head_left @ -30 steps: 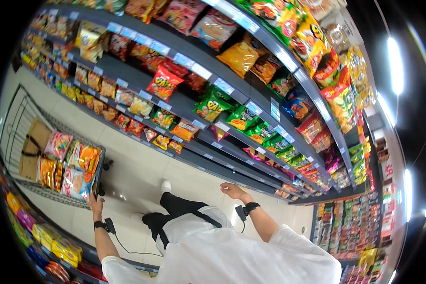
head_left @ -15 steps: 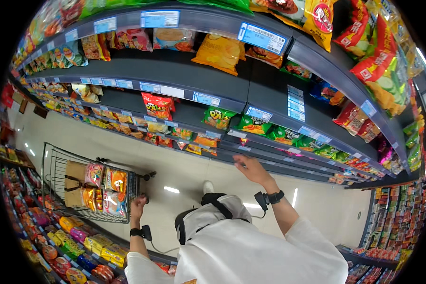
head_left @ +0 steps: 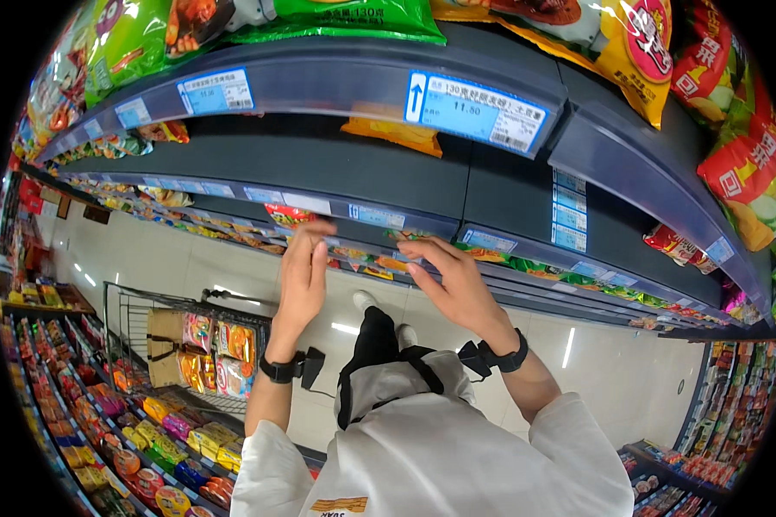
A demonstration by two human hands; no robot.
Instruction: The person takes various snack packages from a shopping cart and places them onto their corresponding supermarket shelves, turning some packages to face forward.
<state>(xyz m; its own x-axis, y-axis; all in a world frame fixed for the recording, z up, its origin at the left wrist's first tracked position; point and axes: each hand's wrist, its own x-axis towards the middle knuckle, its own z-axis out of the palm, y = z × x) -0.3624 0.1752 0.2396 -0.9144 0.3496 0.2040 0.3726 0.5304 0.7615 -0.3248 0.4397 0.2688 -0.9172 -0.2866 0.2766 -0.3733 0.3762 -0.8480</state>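
Observation:
My left hand (head_left: 304,271) is raised at the shelf edge with its fingers stretched and nothing in it. Just beyond it a red snack bag (head_left: 286,214) shows partly on a lower shelf. My right hand (head_left: 450,280) is at the same height, its fingers apart and pointing left, holding nothing. Beside its fingers lies a green snack bag (head_left: 489,254), mostly hidden under the shelf lip. Each wrist wears a black strap with a small device. A yellow snack bag (head_left: 397,135) sits farther back on the shelf above.
A wire shopping cart (head_left: 115,332) with a cardboard box and several snack bags stands to the left. Above my hands the upper shelf edge (head_left: 336,86) juts out, with large green, yellow and red bags on it. More packed shelves (head_left: 151,439) line the lower left.
I have come closer to the shelves. My left hand has moved from beside the cart up to the shelf edge, and my right hand has moved inward toward it.

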